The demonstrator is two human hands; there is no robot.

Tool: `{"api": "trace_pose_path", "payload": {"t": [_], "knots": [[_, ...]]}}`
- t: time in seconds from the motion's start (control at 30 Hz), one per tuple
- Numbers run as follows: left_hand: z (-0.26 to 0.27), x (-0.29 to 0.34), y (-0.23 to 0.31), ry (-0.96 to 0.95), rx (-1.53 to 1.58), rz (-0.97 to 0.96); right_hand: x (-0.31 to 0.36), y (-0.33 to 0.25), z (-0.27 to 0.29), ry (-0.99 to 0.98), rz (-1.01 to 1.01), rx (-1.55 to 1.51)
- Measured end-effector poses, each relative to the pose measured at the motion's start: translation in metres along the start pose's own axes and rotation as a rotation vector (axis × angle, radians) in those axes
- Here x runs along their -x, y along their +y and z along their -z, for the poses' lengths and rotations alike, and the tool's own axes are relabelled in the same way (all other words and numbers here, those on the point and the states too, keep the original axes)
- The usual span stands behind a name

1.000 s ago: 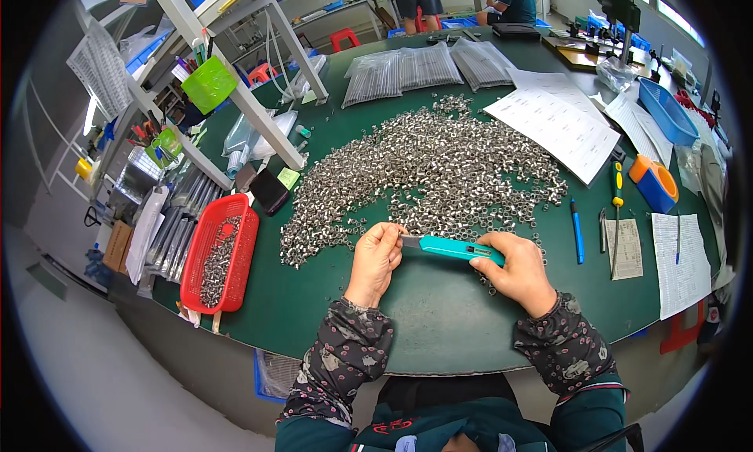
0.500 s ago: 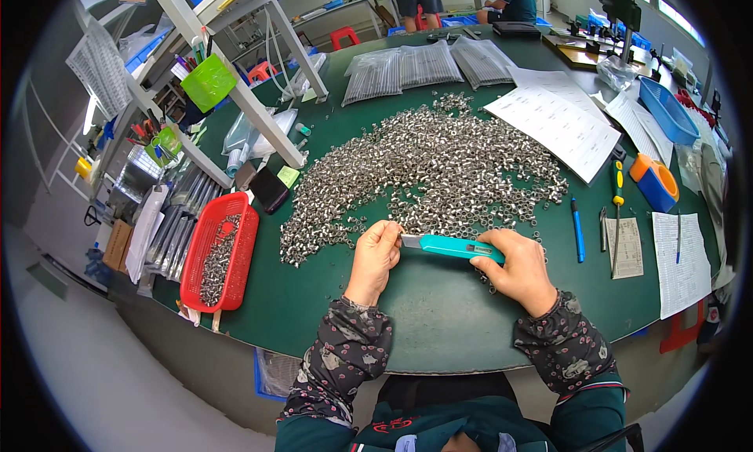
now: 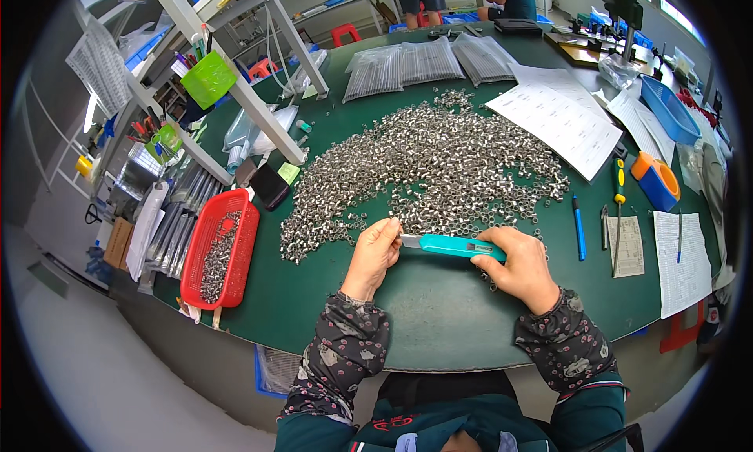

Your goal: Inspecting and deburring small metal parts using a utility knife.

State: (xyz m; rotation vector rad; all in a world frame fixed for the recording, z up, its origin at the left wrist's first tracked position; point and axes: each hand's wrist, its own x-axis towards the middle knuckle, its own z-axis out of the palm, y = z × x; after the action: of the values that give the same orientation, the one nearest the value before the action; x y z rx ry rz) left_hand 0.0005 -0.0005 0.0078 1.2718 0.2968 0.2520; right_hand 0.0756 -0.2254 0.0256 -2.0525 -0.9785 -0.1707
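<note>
1. Spanning the gap btwn the two hands in the head view, a teal utility knife (image 3: 451,246) is held roughly horiz. over the green table (image 3: 447,326), w/ its blade out & pointed left.
2. The knife's rear end is gripped by the R hand (image 3: 524,265): fingers wrapped round the handle, thumb laid on the near side.
3. L hand (image 3: 371,256): thumb & fingertips are closed tog. in a pinch at the blade tip; whether a small pc. is held there can't be told.
4. Small metal rings (image 3: 439,158) are heaped just beyond both hands; a few are scattered by the R hand.
5. At left, more metal pcs. are contained in a red basket (image 3: 245,256).
6. At right, a blue marker (image 3: 579,231) & yellow-handled screwdriver (image 3: 620,187) are laid out; bagged rods (image 3: 427,64) are placed behind the heap.
</note>
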Motion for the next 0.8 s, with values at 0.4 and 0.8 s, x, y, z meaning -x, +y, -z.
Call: {"api": "trace_pose_path", "payload": {"t": [0.4, 0.8], "knots": [[0.009, 0.001, 0.008, -0.126, 0.031, 0.183, -0.002, 0.000, 0.005, -0.024, 0.059, 0.024], [0.011, 0.003, 0.012, -0.217, 0.008, 0.328, -0.006, -0.006, 0.014, 0.050, 0.237, 0.163]]}}
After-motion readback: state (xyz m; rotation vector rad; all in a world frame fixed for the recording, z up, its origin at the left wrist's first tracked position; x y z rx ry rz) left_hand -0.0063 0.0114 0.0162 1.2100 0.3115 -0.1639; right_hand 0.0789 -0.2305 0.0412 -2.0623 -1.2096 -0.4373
